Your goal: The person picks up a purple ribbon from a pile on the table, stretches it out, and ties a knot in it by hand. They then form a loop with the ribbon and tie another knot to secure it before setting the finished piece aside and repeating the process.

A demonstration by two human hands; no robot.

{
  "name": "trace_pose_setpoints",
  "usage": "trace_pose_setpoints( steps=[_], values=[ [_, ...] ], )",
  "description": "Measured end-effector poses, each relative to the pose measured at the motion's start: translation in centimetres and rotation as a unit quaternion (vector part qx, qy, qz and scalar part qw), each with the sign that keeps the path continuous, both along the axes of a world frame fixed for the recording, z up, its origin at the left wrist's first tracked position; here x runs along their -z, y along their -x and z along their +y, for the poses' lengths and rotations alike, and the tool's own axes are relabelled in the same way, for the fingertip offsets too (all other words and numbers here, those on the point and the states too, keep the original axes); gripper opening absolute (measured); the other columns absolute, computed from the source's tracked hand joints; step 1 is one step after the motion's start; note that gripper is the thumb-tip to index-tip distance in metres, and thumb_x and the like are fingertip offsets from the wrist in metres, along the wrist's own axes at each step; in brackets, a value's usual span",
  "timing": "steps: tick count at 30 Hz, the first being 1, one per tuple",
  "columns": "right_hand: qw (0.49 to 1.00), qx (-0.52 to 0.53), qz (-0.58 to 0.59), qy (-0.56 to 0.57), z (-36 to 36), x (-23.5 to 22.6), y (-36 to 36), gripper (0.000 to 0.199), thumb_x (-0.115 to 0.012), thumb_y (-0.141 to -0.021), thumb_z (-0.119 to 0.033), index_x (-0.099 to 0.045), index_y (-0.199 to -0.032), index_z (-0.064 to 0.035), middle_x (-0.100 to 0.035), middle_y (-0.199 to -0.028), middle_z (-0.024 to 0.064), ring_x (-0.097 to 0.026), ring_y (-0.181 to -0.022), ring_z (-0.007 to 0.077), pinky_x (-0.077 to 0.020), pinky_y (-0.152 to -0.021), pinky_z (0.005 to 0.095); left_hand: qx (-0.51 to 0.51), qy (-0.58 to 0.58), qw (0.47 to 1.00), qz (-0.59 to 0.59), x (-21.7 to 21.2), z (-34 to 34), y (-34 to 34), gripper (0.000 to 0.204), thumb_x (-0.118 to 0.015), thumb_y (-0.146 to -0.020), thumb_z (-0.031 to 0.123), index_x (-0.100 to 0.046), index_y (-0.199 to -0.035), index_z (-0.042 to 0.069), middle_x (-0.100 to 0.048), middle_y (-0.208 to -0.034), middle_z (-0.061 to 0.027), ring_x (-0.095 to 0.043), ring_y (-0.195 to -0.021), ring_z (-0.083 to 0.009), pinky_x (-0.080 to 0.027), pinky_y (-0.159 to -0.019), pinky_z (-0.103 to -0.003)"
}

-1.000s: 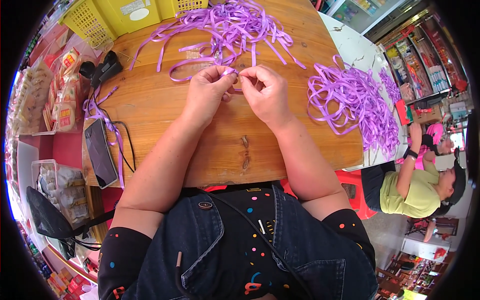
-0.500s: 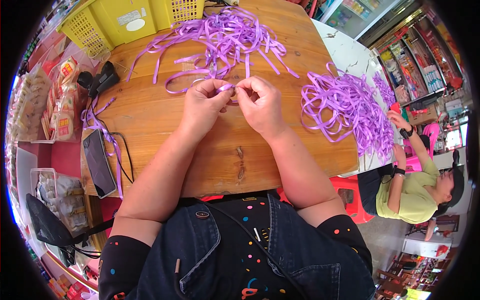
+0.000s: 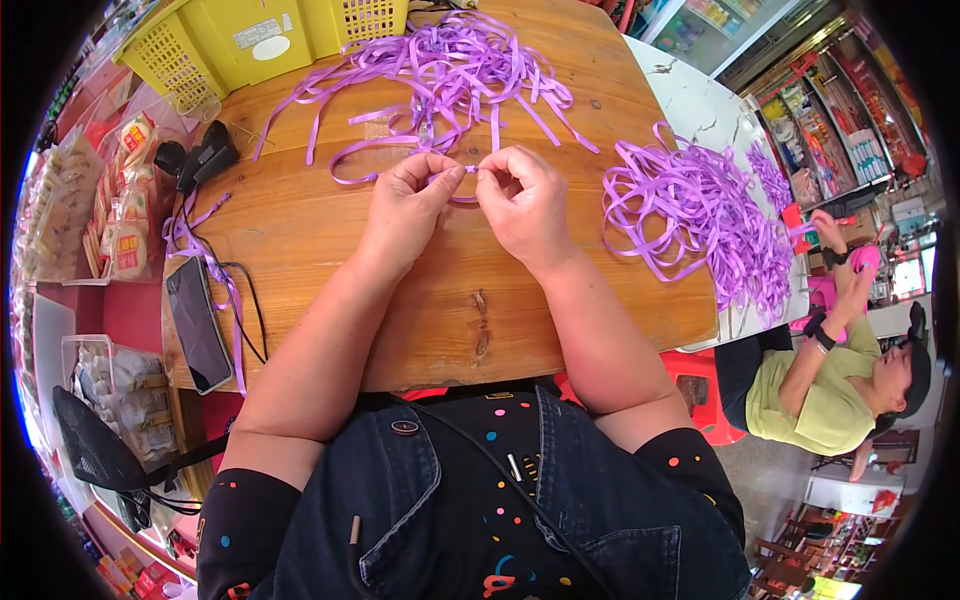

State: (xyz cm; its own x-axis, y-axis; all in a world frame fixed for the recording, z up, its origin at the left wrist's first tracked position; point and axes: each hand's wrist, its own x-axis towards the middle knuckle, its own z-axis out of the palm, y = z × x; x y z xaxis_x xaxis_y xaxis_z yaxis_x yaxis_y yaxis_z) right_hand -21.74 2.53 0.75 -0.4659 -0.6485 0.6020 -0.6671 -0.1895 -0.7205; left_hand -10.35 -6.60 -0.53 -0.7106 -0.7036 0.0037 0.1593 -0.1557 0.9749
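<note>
Between my fingertips runs a purple ribbon (image 3: 467, 170), with a small knot or gathered spot showing in the gap. My left hand (image 3: 412, 205) pinches it on one side; my right hand (image 3: 527, 208) pinches it on the other. The fingers partly cover the ribbon, and a loop of it lies on the wood just beyond my left hand. Past both hands sits a tangled heap of purple ribbons (image 3: 450, 70) with loose ends trailing toward me. A second ribbon pile (image 3: 700, 225) spreads to the right, over the table's edge onto a white surface.
A yellow plastic basket (image 3: 280, 45) stands at the far left of the wooden table (image 3: 440, 330). Nearer, a phone (image 3: 198, 325) lies by a cable and more ribbon. Packaged goods (image 3: 125, 210) line the left side. At right, a person (image 3: 820, 390) works beside the white table (image 3: 690, 95).
My hands have drawn slightly apart, so a short stretch of ribbon now shows between them. The person at right has raised their hands, holding a piece of ribbon.
</note>
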Motion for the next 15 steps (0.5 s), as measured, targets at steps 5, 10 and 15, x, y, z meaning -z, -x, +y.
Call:
trace_pose_setpoints(
  steps=[5, 10, 15],
  values=[
    [1.0, -0.001, -0.012, -0.005, 0.1, -0.08, 0.01, 0.005, -0.062, -0.075, 0.002, -0.058, -0.075, -0.0005, -0.056, -0.067, 0.0022, -0.05, -0.056, 0.0065, -0.0393, -0.049, 0.0211, -0.012, 0.005, 1.0, -0.019, -0.76, 0.11, -0.29, 0.012, -0.064, -0.086, 0.015, -0.064, -0.084, 0.004, -0.055, -0.067, 0.0048, -0.046, -0.056, -0.0022, -0.037, -0.05, -0.018],
    [1.0, -0.012, -0.009, -0.003, 0.03, -0.05, -0.08, 0.005, -0.062, -0.075, 0.002, -0.057, -0.075, -0.0006, -0.056, -0.067, 0.0021, -0.05, -0.056, 0.0065, -0.0393, -0.048, 0.0211, -0.027, 0.028, 0.999, -0.038, -0.66, 0.26, -0.15, 0.012, -0.065, -0.086, 0.019, -0.065, -0.089, 0.007, -0.056, -0.066, 0.0037, -0.04, -0.047, -0.0007, -0.026, -0.041, -0.016],
    [1.0, -0.014, 0.007, 0.007, -0.03, -0.06, -0.11, 0.005, -0.062, -0.075, 0.002, -0.057, -0.075, -0.0006, -0.056, -0.068, 0.0023, -0.051, -0.056, 0.0066, -0.0392, -0.048, 0.0209, -0.026, 0.025, 0.999, -0.035, -0.5, 0.18, -0.13, 0.012, -0.064, -0.086, 0.017, -0.066, -0.091, 0.006, -0.058, -0.065, 0.0022, -0.04, -0.045, -0.0005, -0.025, -0.04, -0.016]
  ],
)
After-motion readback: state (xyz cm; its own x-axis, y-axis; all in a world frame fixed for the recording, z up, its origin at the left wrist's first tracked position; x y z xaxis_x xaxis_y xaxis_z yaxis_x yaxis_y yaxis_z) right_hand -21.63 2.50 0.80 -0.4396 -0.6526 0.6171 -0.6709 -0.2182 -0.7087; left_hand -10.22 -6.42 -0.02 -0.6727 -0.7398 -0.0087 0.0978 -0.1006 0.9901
